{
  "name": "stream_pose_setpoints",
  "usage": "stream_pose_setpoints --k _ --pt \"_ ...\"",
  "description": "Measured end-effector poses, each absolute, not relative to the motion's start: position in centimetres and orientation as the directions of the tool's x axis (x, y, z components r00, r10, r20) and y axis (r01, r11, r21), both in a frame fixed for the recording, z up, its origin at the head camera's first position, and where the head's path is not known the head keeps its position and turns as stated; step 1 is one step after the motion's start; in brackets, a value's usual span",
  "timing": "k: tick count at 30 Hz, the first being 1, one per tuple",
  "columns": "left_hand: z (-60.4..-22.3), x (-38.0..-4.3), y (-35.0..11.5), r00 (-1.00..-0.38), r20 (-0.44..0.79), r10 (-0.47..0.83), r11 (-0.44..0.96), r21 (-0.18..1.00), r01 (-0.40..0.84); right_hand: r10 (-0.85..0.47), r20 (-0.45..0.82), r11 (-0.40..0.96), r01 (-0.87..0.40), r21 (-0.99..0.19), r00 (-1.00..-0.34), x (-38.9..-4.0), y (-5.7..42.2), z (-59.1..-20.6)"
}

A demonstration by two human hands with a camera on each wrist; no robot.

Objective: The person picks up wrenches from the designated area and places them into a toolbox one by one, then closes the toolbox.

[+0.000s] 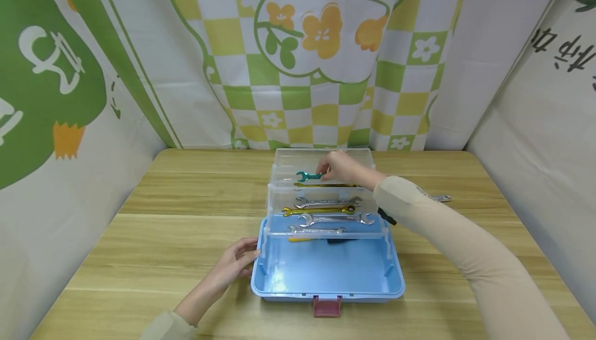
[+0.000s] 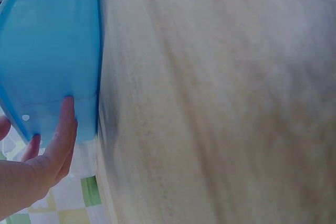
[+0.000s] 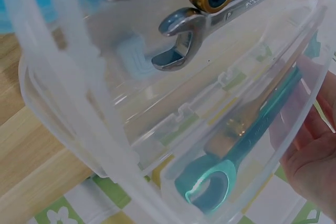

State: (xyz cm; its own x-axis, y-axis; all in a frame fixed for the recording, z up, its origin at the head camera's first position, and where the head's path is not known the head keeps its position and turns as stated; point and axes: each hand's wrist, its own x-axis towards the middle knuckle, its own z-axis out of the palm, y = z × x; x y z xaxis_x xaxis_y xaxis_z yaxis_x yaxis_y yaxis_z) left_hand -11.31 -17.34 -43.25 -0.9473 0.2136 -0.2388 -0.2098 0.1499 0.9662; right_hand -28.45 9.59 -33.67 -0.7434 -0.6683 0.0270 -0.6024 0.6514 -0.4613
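My right hand [image 1: 342, 166] pinches a teal combination wrench [image 1: 304, 176] over the rearmost clear tray of a blue toolbox [image 1: 326, 272]. In the right wrist view, the wrench's ring end [image 3: 210, 184] shows through the tray wall, with the fingers at its far end. A gold wrench [image 1: 321, 185] lies just in front. Nearer trays hold a gold ratchet wrench [image 1: 321, 210] and several silver wrenches [image 1: 335, 219]. My left hand [image 1: 233, 262] rests against the toolbox's left side, fingers extended along the outer wall [image 2: 47, 77] and thumb at the rim.
The toolbox stands on a wood-grain table [image 1: 186, 216], with its pink latch [image 1: 327, 306] hanging at the front. Yellow and black pieces [image 1: 341, 240] lie partly under the front tray. Behind the right sleeve, a silver tool end [image 1: 441, 198] sticks out. A checked curtain [image 1: 312, 112] hangs behind.
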Motion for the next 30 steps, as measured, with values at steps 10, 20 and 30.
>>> stream_pose_setpoints --k 10,20,30 --pt "-43.2 -11.3 -17.2 -0.950 -0.246 0.193 0.153 0.964 -0.218 -0.654 -0.005 0.677 -0.582 -0.451 -0.756 -28.1 9.7 -33.7" --pt "-43.2 -11.3 -17.3 -0.946 -0.246 0.209 0.152 0.964 -0.217 -0.651 0.010 0.694 -0.601 -0.398 -0.759 -27.7 9.5 -33.8" --pt "-43.3 -11.3 -17.2 -0.948 -0.244 0.206 0.149 0.965 -0.216 -0.638 -0.002 0.727 -0.601 -0.331 -0.770 -27.3 9.2 -33.8"
